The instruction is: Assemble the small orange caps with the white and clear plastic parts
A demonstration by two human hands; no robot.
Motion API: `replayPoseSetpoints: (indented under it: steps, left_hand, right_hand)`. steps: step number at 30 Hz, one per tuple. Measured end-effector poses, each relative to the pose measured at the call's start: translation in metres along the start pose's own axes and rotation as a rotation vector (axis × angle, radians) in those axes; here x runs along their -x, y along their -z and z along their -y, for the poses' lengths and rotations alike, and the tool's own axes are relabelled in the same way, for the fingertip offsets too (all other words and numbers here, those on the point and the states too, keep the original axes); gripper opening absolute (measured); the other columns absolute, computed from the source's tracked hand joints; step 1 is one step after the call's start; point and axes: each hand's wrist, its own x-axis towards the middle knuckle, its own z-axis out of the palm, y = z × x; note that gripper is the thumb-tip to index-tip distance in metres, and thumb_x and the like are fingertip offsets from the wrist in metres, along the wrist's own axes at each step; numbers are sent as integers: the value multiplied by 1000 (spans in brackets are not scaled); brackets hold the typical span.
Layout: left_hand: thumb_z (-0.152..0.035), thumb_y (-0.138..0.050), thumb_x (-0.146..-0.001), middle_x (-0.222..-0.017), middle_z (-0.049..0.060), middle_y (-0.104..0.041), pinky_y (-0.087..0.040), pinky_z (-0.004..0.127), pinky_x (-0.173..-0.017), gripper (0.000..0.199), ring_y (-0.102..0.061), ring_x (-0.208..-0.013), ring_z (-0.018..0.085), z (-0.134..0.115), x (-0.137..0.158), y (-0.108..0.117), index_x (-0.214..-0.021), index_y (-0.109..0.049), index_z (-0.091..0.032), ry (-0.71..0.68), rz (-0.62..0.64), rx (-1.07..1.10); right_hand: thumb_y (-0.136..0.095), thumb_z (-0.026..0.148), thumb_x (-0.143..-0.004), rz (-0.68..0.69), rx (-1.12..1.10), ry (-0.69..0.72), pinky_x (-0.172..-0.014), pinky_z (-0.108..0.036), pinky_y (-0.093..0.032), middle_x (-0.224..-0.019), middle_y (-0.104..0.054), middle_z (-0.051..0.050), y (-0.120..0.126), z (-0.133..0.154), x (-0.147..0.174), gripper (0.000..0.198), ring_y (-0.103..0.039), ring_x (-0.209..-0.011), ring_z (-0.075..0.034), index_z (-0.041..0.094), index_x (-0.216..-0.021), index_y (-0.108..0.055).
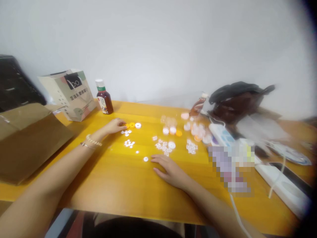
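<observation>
My left hand is at the left end of a short row, its fingers closed on a yellow disc. Beside that lie another yellow disc and a white ring-shaped disc. Just below are small white pieces and a cluster of tiny white pieces. My right hand rests low over the table, fingers stretched out and thumb apart, holding nothing. Left of its fingertips lies a white round piece; a smaller white piece is farther left.
Patterned small pieces and lidded round containers spread across the yellow table. A drink bottle, paper bag and brown cardboard box stand left. Right are a dark bag, power strip and cables.
</observation>
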Motion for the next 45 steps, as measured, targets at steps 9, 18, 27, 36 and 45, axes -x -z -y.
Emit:
replayPoseSetpoints:
  steps: [9, 18, 27, 36, 45]
  left_hand:
    - [-45, -59, -64, -70, 6, -62, -39, 26, -62, 31, -55, -66, 19, 2, -5, -8, -72, -66, -15, -49, 7, -180]
    - [-46, -53, -74, -97, 11, -63, -43, 29, -74, 40, -57, -86, 22, -12, 7, -6, -94, -62, -12, 12, -188, -143]
    - [-38, -54, -81, -97, 6, -61, -43, 31, -81, 31, -55, -90, 17, -103, 97, -35, -105, -58, -19, -388, 126, 57]
    - [-30, -55, -81, -92, 6, -59, -42, 32, -79, 24, -53, -86, 18, -104, 107, -59, -102, -59, -19, -434, 237, 57]
    - [-31, -54, -82, -94, 6, -54, -42, 33, -80, 25, -49, -87, 18, -100, 112, -66, -104, -58, -20, -425, 185, 49]
  right_hand:
    - [-49, 21, -83, 21, -6, -9, -95, -37, -43, -118, -57, -9, 0, -1, 0, 28, -52, -111, -19, 22, -111, -52]
    - [-50, 22, -83, 20, 5, -14, -95, -36, -44, -118, -57, -8, 1, 0, 0, 27, -53, -110, -19, 22, -110, -53]
    - [-49, 22, -83, 16, -12, -7, -94, -38, -43, -119, -56, -10, -1, 0, 0, 29, -53, -110, -20, 22, -112, -52]
    - [-48, 19, -83, 27, -48, 3, -94, -38, -43, -119, -56, -8, -1, -1, -1, 31, -52, -110, -19, 23, -114, -51]
    - [-49, 20, -83, 14, -51, -3, -93, -38, -43, -118, -56, -8, -2, -1, -1, 30, -52, -109, -19, 23, -113, -50]
